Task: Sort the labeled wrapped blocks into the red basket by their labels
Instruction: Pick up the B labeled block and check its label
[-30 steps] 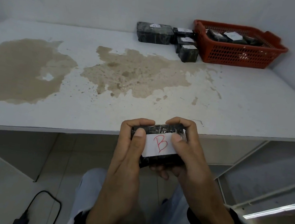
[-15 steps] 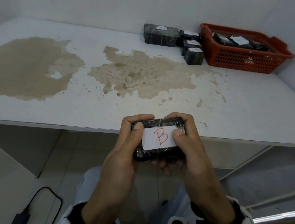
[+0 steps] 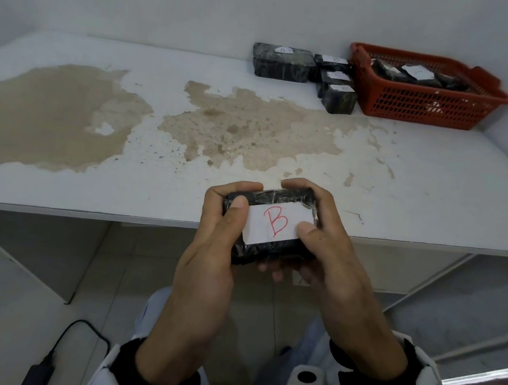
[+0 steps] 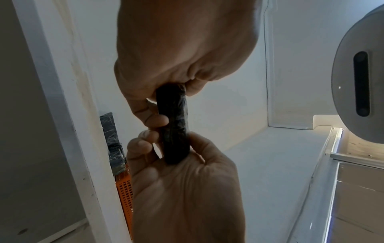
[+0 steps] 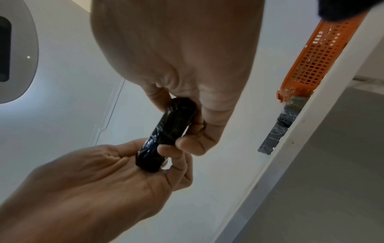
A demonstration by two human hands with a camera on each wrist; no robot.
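A black plastic-wrapped block (image 3: 269, 224) with a white label marked with a red B is held over the table's front edge. My left hand (image 3: 230, 213) grips its left end and my right hand (image 3: 307, 222) grips its right end, thumbs on top and fingers curled round the far side and underneath. The wrist views show the block edge-on (image 4: 173, 125) (image 5: 166, 136) between both hands. The red basket (image 3: 421, 106) stands at the table's far right corner with several wrapped blocks inside. Beside it on the left sit a large wrapped block (image 3: 282, 62) and three small labeled blocks (image 3: 339, 98).
The white table (image 3: 442, 192) has large brown stains across its left and middle. Walls close it in behind and on the right. Below the edge are a tiled floor and a black cable with an adapter (image 3: 38, 371).
Both hands have carried the B block slightly up and forward, from below the table edge to over it. The grip is unchanged.
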